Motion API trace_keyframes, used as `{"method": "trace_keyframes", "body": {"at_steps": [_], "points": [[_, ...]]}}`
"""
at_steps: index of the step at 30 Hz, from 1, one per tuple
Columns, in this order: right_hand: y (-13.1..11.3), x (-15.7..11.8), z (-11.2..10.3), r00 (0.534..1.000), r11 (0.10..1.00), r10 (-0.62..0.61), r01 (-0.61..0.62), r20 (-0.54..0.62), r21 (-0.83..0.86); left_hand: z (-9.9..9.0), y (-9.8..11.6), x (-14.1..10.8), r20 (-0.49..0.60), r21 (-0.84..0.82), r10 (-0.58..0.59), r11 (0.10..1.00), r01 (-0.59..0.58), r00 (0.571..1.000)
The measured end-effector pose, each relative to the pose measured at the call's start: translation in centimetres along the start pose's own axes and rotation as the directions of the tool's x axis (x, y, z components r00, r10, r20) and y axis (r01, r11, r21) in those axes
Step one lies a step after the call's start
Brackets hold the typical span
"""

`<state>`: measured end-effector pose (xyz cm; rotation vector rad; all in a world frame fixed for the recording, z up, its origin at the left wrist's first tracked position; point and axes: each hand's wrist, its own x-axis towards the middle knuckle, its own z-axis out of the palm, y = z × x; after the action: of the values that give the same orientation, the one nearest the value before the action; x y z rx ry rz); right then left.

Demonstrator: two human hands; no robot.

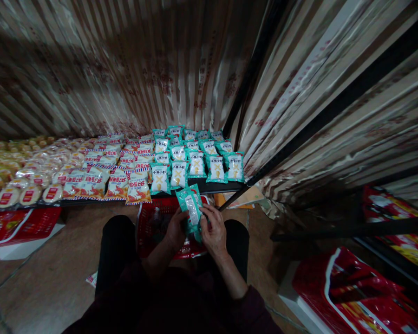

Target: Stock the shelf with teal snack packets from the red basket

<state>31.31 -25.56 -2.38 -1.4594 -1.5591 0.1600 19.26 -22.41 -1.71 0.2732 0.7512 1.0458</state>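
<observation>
Between my two hands is a teal snack packet (191, 204), held above a red basket (148, 232) that sits between my knees. My left hand (176, 229) grips the packet's left side, and my right hand (214, 229) has its fingers on the right side. Another bit of teal wrapping shows below it, partly hidden by my hands. Just beyond, rows of teal-and-white snack packets (197, 163) stand on a low black shelf (212, 186). The basket's contents are too dark to make out.
Left along the shelf lie red-and-white snack packets (116, 183) and wrapped round biscuits (31, 195). A black frame post (264, 174) slants at the right. Another red basket (24, 227) is at the left; red packages (376, 297) fill the lower right. Pleated curtains (125, 69) hang behind.
</observation>
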Motion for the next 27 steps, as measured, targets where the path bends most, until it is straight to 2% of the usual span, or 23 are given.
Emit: {"method": "trace_keyframes", "body": {"at_steps": [4, 9, 14, 19, 22, 27], "points": [[0.1, 0.0, -0.1, 1.0, 1.0, 0.015, -0.015, 0.01, 0.0, 0.4, 0.1, -0.2, 0.009, 0.048, 0.016, 0.999, -0.017, 1.0], [0.5, -0.5, 0.2, 0.991, 0.996, 0.089, -0.09, 0.103, 0.001, 0.2, -0.4, -0.2, 0.043, 0.118, 0.093, 0.988, -0.098, 0.995], [1.0, -1.0, 0.1, 0.956, 0.98, 0.178, -0.193, 0.235, 0.042, 0.2, -0.7, -0.6, 0.057, 0.231, 0.124, 0.964, -0.134, 0.991], [0.9, -0.6, -0.1, 0.925, 0.954, 0.237, -0.279, 0.298, 0.107, 0.6, -0.7, -0.9, 0.087, 0.274, 0.158, 0.946, -0.176, 0.984], [1.2, -0.5, 0.0, 0.914, 0.937, 0.288, -0.331, 0.285, 0.113, 0.5, -1.0, -0.9, 0.094, 0.301, 0.19, 0.93, -0.21, 0.977], [2.1, -0.3, -0.3, 0.919, 0.913, 0.352, -0.379, 0.179, 0.149, 0.5, -1.3, -1.0, 0.112, 0.389, 0.205, 0.891, -0.232, 0.972]]}}
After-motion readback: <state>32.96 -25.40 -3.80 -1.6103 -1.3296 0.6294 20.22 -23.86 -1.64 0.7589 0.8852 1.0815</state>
